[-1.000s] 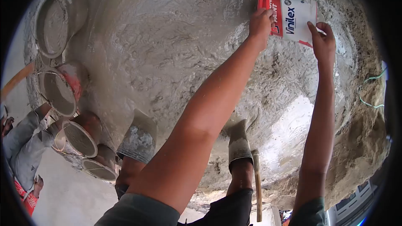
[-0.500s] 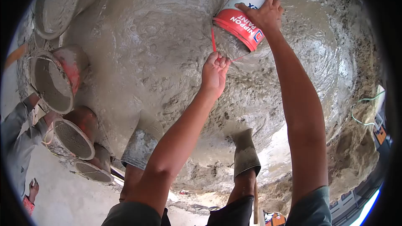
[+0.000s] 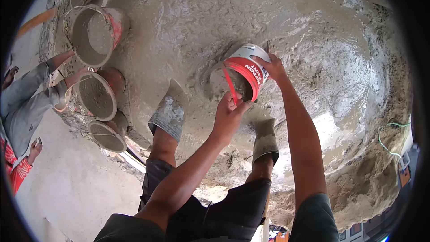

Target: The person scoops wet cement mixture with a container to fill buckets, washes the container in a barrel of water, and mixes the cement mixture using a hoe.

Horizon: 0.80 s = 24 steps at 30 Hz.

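Red handle (image 3: pixel 230 85): your left hand (image 3: pixel 230 117) is gripping. Paint bucket (image 3: pixel 251 68): your right hand (image 3: pixel 272 66) is clasping; now dipping lower, apparently scooping mortar (image 3: pixel 192 27).

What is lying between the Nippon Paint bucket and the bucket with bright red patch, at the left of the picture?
In the head view, only wet grey mix lies between the Nippon Paint bucket and the red-patched bucket.

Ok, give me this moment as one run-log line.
left hand: gripping red handle | right hand: holding paint bucket | paint bucket: tilted, mouth toward wearer | boots: in wet grey mix
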Available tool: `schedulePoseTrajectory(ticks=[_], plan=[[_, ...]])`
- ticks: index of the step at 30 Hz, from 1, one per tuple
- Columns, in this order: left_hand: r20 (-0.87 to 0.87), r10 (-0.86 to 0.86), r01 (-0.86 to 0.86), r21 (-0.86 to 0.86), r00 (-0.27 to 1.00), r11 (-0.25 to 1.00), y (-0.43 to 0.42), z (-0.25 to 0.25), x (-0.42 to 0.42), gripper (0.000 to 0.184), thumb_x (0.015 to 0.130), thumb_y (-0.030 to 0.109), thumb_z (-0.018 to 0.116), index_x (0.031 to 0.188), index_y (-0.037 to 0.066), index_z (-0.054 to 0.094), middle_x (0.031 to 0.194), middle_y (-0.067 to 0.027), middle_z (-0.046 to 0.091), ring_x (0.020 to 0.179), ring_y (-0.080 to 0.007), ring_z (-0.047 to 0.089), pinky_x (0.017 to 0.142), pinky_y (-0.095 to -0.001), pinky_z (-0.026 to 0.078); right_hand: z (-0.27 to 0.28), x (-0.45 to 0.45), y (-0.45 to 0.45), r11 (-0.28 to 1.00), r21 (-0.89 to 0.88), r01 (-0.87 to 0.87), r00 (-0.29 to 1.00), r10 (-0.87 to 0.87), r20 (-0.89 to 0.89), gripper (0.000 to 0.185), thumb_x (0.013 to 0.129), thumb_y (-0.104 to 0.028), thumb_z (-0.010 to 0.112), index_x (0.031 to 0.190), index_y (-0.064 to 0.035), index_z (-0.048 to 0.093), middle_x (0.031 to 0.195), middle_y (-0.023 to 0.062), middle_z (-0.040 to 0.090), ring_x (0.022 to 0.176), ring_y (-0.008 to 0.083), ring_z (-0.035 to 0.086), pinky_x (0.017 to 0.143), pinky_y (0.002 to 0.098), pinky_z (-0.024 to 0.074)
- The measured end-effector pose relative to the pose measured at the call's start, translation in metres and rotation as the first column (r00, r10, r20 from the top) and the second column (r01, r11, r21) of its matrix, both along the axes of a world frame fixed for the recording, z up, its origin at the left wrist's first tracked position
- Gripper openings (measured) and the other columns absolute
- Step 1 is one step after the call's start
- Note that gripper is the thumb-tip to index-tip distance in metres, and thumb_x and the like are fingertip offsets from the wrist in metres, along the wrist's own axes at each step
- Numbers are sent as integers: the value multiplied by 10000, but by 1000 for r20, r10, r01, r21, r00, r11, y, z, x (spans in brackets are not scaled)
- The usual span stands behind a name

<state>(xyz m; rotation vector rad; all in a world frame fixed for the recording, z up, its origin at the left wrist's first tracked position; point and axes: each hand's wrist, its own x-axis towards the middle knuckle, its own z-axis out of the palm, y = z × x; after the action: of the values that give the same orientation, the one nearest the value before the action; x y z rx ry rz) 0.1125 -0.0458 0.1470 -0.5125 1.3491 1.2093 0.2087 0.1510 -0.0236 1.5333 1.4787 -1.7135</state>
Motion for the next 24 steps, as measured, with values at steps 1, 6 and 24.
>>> schedulePoseTrajectory(ticks=[1,6,24], plan=[[-14,-39,39,10,999,999,4,15,-8,227,908,127,672,1050,54,511,1003,-20,582,977,-101,536,885,-276,411,35,-1,-8,975,-111,191,981,-187,42,807,740,-604,759,1273,-20,599,1179,145,633,1071,214,624,838,423,527],[-353,-520,485,-189,778,854,4,84,-72,304,833,250,744,953,35,566,748,-40,554,751,-139,583,677,-317,452,36,74,-65,841,-243,483,863,-505,-33,553,905,-501,615,1258,-75,612,996,35,618,1003,148,576,948,347,452],[-743,-567,202,-531,357,823,-66,195,-420,253,775,270,720,891,52,663,768,-113,715,716,-296,711,643,-400,542,225,-319,-161,904,-26,426,850,-410,-330,248,831,-85,790,927,-53,564,917,45,675,767,83,608,700,252,525]])
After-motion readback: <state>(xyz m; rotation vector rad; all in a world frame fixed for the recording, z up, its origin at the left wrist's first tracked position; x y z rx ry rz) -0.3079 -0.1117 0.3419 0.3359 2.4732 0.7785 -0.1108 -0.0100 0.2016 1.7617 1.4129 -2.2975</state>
